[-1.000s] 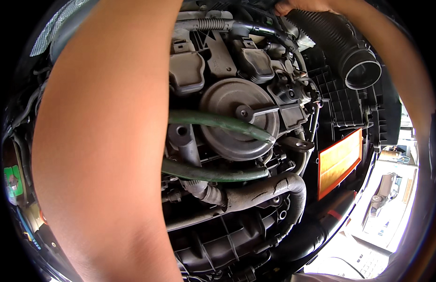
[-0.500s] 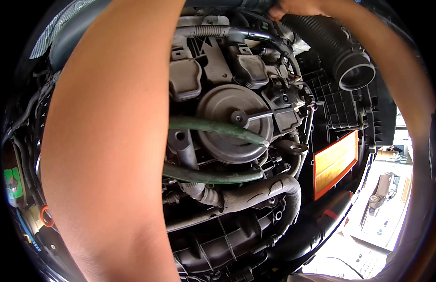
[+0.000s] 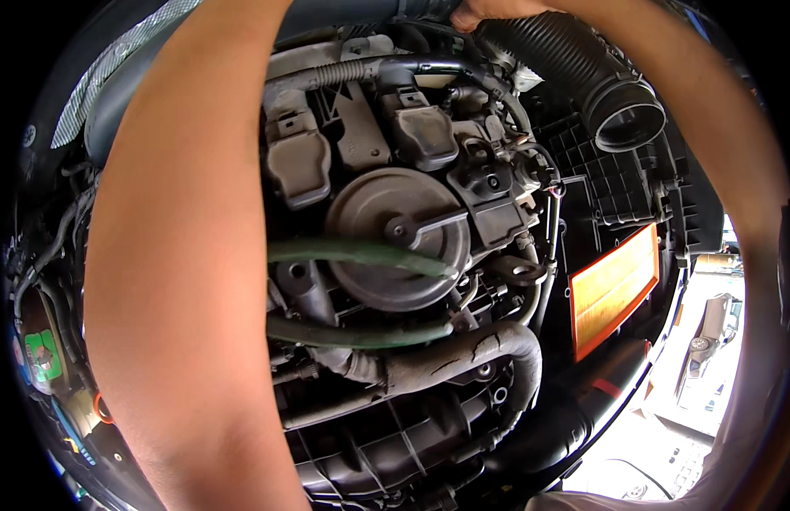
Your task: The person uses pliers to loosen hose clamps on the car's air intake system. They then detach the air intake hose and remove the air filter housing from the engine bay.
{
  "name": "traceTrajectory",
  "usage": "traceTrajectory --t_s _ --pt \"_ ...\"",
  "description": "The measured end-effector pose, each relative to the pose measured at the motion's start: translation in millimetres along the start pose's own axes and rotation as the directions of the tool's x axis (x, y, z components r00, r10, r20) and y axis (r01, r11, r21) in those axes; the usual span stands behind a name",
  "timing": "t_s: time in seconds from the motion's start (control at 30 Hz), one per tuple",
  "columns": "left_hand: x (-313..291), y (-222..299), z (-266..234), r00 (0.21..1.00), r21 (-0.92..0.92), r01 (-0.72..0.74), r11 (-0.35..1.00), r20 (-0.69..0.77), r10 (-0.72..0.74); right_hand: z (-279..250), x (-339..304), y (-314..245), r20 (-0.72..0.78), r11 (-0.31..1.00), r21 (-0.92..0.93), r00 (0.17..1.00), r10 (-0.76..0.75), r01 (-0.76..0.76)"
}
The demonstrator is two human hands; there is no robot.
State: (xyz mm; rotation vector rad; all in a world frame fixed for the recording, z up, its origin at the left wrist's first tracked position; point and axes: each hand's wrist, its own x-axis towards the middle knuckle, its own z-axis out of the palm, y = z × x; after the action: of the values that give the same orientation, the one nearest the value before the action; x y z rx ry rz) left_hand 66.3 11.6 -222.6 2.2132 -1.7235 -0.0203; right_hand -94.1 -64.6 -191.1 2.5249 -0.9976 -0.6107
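Engine [image 3: 386, 209] exposed. Ribbed black hose [image 3: 544, 51] sits far right, near end off and open; far joint hidden, so what's left there can't be judged. Hose slants near-right, smooth round cuff [image 3: 612, 95]. Orange-framed filter [image 3: 614, 294] nearer. Right hand [image 3: 501, 10] by hose's far end, can't tell finger closure; left hand out of frame.

The left forearm [image 3: 182, 255] runs past the top edge, which cuts off the left hand; the arm also hides the left ends of two green hoses [image 3: 352, 252]. The same edge crops the right hand [image 3: 507, 8], so whether it grips the ribbed hose [image 3: 544, 47] cannot be told. Glare washes out detail around the small car [image 3: 715, 324].
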Motion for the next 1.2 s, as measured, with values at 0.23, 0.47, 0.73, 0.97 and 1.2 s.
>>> traceTrajectory --t_s 0.23,0.47,0.73,0.97,1.2 --pt "12.6 1.2 2.8 0.998 0.086 0.055 0.995 -0.049 -0.051 16.5 -8.3 -1.3 -0.182 0.973 0.181 0.968 0.175 -0.142" --pt "6.1 4.7 4.5 0.983 0.046 0.184 0.982 -0.027 -0.183 13.8 -5.8 36.5 -0.15 0.904 0.39 0.981 -0.122 0.173" --pt "-1.6 10.4 -4.3 0.979 -0.021 0.202 0.979 -0.008 -0.203 6.8 12.9 50.4 0.07 0.702 0.701 0.968 -0.24 0.123" --pt "-7.0 11.6 0.5 0.978 -0.057 0.2 0.978 -0.049 -0.203 -14.2 6.6 26.9 0.085 0.882 0.464 0.987 -0.136 0.081" --pt "-1.9 12.1 0.6 0.985 0.092 0.171 0.981 -0.002 -0.171 -6.5 5.4 35.3 0.01 0.775 0.581 0.95 -0.311 0.247"
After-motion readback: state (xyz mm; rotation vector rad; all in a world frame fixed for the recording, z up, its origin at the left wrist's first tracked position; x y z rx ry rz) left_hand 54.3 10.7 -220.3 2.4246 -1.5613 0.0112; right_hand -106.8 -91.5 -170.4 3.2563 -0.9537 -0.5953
